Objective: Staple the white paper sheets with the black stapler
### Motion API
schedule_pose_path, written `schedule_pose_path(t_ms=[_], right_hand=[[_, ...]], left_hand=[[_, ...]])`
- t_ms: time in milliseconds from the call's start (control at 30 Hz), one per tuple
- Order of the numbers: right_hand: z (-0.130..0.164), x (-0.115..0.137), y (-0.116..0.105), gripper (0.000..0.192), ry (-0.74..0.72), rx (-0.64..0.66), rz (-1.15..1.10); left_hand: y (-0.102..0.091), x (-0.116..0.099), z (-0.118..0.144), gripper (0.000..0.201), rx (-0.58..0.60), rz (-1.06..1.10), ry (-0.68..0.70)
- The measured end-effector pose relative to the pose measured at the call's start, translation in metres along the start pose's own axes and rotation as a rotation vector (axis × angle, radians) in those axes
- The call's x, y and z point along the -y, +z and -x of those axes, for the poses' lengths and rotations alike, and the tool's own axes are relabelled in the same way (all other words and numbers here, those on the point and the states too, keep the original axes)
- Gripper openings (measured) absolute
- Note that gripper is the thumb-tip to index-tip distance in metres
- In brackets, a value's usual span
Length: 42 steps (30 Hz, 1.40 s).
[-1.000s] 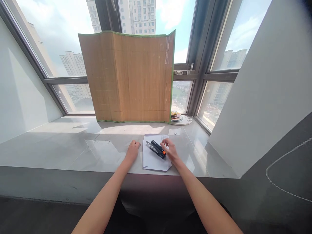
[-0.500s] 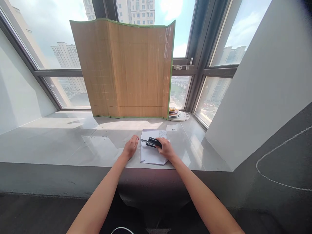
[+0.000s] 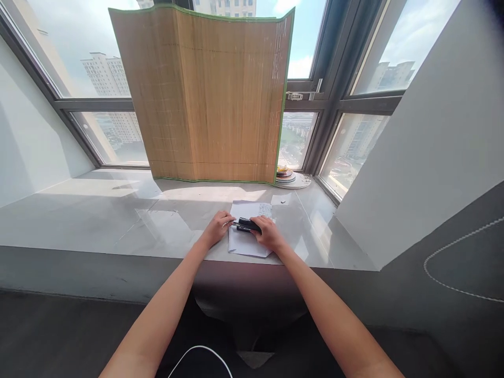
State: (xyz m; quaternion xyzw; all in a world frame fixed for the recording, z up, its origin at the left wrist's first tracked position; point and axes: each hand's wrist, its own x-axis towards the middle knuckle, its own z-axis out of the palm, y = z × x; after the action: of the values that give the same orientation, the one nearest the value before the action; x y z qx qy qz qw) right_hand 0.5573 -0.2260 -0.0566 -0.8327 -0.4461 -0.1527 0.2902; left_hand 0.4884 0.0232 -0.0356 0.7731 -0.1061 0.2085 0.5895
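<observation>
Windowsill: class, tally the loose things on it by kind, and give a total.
Stapler: 1, under the right hand, left hand at its tip
Paper sheet: 1
Paper scrap: 1
Bamboo screen: 1
Stack of plates: 1
Total: 5

Bamboo screen (image 3: 208, 100) blocks rear; sill (image 3: 98, 215) left open.

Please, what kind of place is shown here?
Probably a high-rise room, at a wide window sill used as a desk: tall buildings outside, a bamboo screen against the glass, a stapler on paper.
</observation>
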Motion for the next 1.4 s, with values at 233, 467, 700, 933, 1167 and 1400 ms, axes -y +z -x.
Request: schedule_pose_path(t_ms=[233, 467, 700, 933, 1167, 1400], right_hand=[[-0.001, 0.000, -0.001, 0.035, 0.009, 0.012, 0.002], [0.000, 0.000, 0.000, 0.036, 0.015, -0.001, -0.012], [0.000, -0.001, 0.001, 0.039, 0.001, -0.026, -0.022], [0.000, -0.009, 0.005, 0.041, 0.048, -0.059, -0.091], [0.000, -0.020, -0.002, 0.039, 0.236, -0.233, -0.443], [0.003, -0.008, -0.015, 0.036, 0.216, -0.167, -0.685]], left_hand=[[-0.005, 0.008, 0.003, 0.015, 0.069, -0.292, 0.223], [-0.007, 0.014, 0.002, 0.011, 0.025, -0.300, 0.180], [-0.010, 0.020, 0.002, 0.019, 0.135, -0.615, 0.332], [-0.011, 0.028, 0.000, 0.018, 0.114, -0.673, 0.312], [-0.013, 0.028, 0.001, 0.020, 0.120, -0.617, 0.285], [-0.012, 0.010, 0.007, 0.026, 0.065, -0.509, 0.333]])
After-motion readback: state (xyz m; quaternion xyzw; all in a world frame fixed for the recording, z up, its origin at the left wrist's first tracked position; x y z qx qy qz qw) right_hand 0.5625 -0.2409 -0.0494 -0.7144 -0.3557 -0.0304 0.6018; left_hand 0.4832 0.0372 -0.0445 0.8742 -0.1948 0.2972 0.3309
